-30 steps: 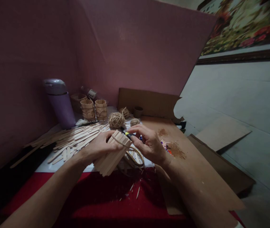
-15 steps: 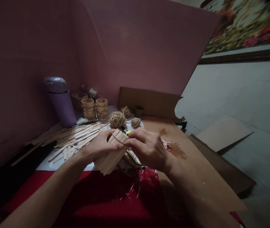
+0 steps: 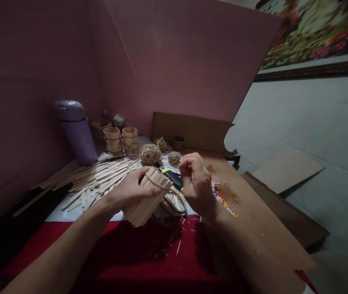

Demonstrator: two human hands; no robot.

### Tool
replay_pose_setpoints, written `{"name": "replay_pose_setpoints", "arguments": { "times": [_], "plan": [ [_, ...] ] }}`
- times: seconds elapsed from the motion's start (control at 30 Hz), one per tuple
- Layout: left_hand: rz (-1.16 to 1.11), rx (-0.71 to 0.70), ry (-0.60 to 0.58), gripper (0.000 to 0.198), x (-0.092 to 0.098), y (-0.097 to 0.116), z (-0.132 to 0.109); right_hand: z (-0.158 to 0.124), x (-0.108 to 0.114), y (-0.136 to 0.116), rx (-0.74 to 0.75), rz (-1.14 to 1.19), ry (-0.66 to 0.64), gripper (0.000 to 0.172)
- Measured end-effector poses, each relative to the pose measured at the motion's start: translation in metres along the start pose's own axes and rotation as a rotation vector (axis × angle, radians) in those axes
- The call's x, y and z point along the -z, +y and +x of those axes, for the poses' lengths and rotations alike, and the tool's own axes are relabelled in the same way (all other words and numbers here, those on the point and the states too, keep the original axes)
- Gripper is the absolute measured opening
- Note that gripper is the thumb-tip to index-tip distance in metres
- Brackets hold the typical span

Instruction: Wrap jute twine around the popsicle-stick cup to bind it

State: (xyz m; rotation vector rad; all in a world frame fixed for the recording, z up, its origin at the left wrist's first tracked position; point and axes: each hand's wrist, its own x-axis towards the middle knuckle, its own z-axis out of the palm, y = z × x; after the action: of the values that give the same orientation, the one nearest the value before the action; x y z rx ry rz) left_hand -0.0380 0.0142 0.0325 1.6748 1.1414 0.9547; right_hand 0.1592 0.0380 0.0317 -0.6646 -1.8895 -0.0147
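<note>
My left hand (image 3: 127,188) is closed around a craft-stick holder (image 3: 141,208), a tilted piece made of flat wooden sticks side by side. A strand of twine (image 3: 157,183) runs across the sticks near the upper end, by my left thumb. To the right and apart from the holder, my right hand (image 3: 196,185) is raised with its fingertips pinched together. Whatever they hold, if anything, is too small to make out. Behind the holder lies a black tool with yellow-green ends (image 3: 173,177). A ring-shaped item (image 3: 178,204) rests just below that tool.
Loose craft sticks (image 3: 100,175) spread over white paper at left. Twine balls (image 3: 150,154), two finished stick cups (image 3: 113,141) and a purple bottle (image 3: 80,139) stand behind. Brown board (image 3: 253,228) and a dotted strip (image 3: 224,203) lie at right; wood slivers litter the red cloth (image 3: 137,253).
My right hand has moved away from the twine on the holder, up and to the right, uncovering the black tool. My left hand keeps its hold in nearly the same place.
</note>
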Motion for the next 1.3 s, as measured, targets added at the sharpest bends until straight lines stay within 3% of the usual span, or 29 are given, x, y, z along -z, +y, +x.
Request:
{"name": "replay_pose_setpoints", "arguments": {
  "times": [0.1, 0.37, 0.57, 0.7, 0.93, 1.03, 1.3],
  "plan": [
    [-0.012, -0.009, 0.058, 0.047, 0.0, 0.001, 0.0, 0.002, 0.005, -0.001, -0.049, 0.071, 0.011, 0.01],
    [-0.07, -0.046, 0.204, 0.062, 0.002, -0.004, 0.002, -0.004, 0.0, -0.007, 0.089, 0.038, -0.18, 0.007],
    [-0.056, -0.043, 0.242, 0.066, 0.0, -0.002, 0.002, -0.005, -0.005, -0.008, 0.078, 0.025, -0.184, 0.01],
    [0.007, -0.062, 0.308, 0.071, -0.004, -0.001, 0.003, -0.008, -0.009, -0.009, -0.006, 0.068, -0.191, 0.01],
    [0.12, -0.151, 0.419, 0.083, -0.015, -0.008, 0.0, -0.013, -0.019, -0.016, -0.298, 0.149, -0.123, 0.011],
    [0.194, -0.196, 0.457, 0.083, -0.018, -0.011, -0.001, -0.014, -0.022, -0.018, -0.338, 0.129, -0.09, 0.01],
    [0.287, -0.195, 0.464, 0.082, -0.019, -0.01, -0.002, -0.017, -0.021, -0.013, -0.152, -0.022, -0.147, 0.008]
  ]
}}
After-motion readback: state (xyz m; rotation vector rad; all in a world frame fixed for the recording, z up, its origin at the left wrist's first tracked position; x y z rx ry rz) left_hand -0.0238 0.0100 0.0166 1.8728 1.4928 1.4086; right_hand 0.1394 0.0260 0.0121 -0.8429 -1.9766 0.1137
